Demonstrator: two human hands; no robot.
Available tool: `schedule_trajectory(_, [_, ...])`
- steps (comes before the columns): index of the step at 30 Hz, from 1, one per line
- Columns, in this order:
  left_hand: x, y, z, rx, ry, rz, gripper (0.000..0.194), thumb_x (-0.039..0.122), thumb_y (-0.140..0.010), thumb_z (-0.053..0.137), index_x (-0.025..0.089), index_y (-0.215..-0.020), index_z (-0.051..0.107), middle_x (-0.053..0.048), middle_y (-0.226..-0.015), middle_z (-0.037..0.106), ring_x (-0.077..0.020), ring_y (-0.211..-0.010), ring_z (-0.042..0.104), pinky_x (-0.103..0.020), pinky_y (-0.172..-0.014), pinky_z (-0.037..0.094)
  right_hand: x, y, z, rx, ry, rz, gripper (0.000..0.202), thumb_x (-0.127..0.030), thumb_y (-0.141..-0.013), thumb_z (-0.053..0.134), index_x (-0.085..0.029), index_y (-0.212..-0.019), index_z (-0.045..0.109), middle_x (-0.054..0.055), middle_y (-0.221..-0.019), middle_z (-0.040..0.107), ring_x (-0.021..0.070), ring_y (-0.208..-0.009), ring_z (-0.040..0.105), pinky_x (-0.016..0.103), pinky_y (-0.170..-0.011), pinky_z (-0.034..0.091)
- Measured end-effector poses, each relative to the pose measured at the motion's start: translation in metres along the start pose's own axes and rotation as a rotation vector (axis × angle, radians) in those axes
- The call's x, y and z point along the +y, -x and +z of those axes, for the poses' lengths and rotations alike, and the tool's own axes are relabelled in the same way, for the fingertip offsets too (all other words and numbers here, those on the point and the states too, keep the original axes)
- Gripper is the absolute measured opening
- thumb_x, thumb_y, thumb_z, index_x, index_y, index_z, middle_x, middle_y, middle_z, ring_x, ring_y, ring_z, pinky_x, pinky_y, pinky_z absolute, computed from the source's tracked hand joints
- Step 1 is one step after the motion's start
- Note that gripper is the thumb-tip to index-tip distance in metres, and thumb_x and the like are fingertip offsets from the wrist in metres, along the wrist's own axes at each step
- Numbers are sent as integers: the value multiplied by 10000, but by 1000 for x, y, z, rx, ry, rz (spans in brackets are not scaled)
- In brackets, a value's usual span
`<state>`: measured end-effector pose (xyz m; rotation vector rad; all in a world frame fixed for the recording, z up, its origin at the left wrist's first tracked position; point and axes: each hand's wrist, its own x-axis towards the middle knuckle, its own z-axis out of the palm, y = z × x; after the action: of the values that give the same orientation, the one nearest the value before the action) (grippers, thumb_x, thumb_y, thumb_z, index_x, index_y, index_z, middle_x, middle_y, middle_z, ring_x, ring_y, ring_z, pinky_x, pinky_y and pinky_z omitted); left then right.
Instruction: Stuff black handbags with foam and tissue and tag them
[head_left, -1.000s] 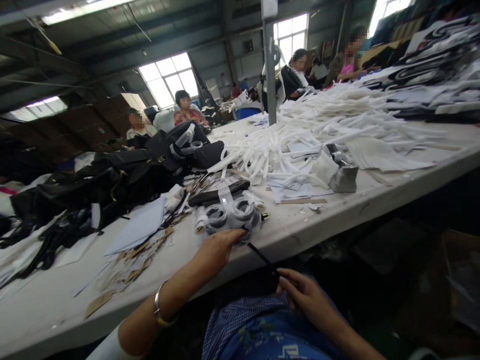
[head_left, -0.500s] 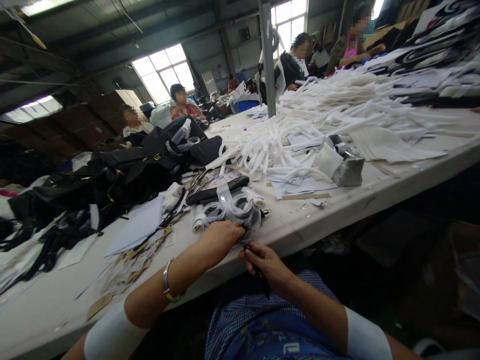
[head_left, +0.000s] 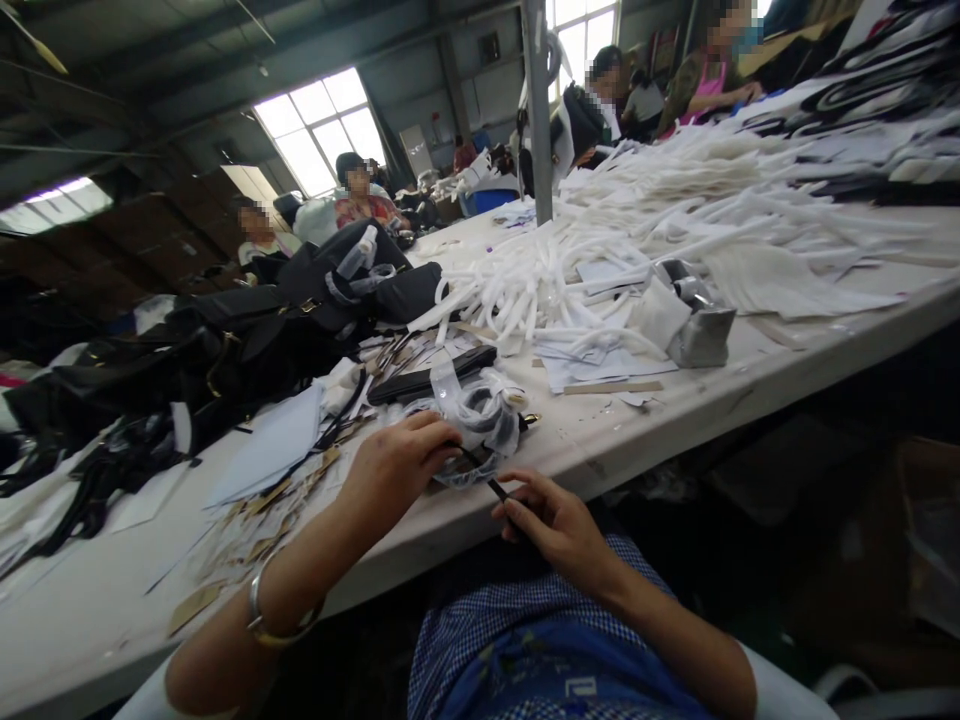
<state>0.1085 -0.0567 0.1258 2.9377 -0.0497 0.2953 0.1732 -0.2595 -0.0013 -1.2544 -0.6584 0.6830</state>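
A thin black strap (head_left: 496,489) stretches between my two hands at the table's front edge. My left hand (head_left: 409,455) pinches one end of it with the fingertips. Closed round its other part is my right hand (head_left: 544,520), just off the edge. Right behind the hands lies a coiled strap in clear plastic wrap (head_left: 491,415), with a gold-coloured metal clasp (head_left: 531,420) sticking out on its right. A flat black case-like piece (head_left: 435,375) rests behind the coil, and a strip of clear wrap partly covers it.
Black bags (head_left: 247,330) are heaped at left, near white sheets (head_left: 266,445) and brown paper scraps (head_left: 262,525). White padding strips (head_left: 540,280) spread over the middle, with a grey wrapped bundle (head_left: 701,330) beside them. A metal post (head_left: 538,120) rises from the table. Co-workers sit beyond.
My left hand has drawn back to the left and my right hand slightly to the right. More of the black strap now shows between them.
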Motion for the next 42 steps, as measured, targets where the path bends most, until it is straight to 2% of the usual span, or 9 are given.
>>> schedule_trajectory(3, [5,6,9,116,247,-14,80,172,-880,661,231,-919,697,7,-926,722,-139,-827,683,-220,-769,497,-15,-16,4,60,209,-102,431,-363,-934,590,-222,-1339,544,-25,-702,676,115,-553,591,248,-616,493])
schedule_trajectory(9, [18,13,33,263,741,-279,420,267,-791,772,221,-1165,584,15,-844,749,-160,-779,728,-252,-771,569,-27,-41,15,28,205,-126,386,-455,-899,631,-195,-1173,707,-19,-628,662,93,-463,523,212,-488,434])
schedule_trajectory(15, [20,23,57,428,800,-420,471,298,-777,781,215,-1207,609,19,-806,731,-152,-742,714,-244,-724,574,-18,-38,19,102,180,-130,293,-457,-892,640,-200,-937,773,16,-676,703,121,-501,579,232,-513,474])
schedule_trajectory(19, [23,29,61,425,729,-400,236,321,-802,752,212,-1009,717,-11,-871,754,-172,-782,719,-255,-728,573,-17,-33,17,66,271,-186,292,-416,-935,587,-212,-1055,759,14,-681,712,120,-489,587,236,-524,481])
schedule_trajectory(23, [28,31,57,446,691,-394,261,276,-773,768,219,-1017,697,0,-837,742,-166,-769,707,-259,-740,561,-22,-31,18,141,308,-205,271,-406,-906,626,-199,-1020,758,19,-652,708,119,-461,573,239,-505,475])
schedule_trajectory(27, [30,31,61,332,966,-457,280,310,-765,768,183,-973,630,-1,-810,693,-150,-763,688,-246,-721,557,-26,-33,22,204,60,5,343,-474,-842,673,-150,-934,738,22,-614,682,113,-431,540,224,-419,430])
schedule_trajectory(30, [30,31,65,212,1140,-504,277,371,-794,743,160,-923,618,-4,-749,661,-128,-667,648,-228,-631,535,-27,-35,23,149,-85,138,403,-527,-781,715,-140,-896,706,16,-623,680,98,-429,522,212,-412,415])
schedule_trajectory(36, [30,30,67,197,1218,-385,259,384,-828,718,175,-890,580,-53,-864,728,-169,-791,701,-273,-731,559,-27,-25,14,80,-310,130,330,-493,-825,723,-192,-933,641,-4,-737,683,100,-585,588,198,-548,461])
schedule_trajectory(42, [23,30,65,322,998,-370,202,344,-823,723,173,-880,632,-58,-922,731,-188,-890,710,-296,-831,564,-19,-7,0,-62,-495,104,359,-402,-864,699,-248,-1188,681,88,-1179,694,215,-987,676,333,-856,527])
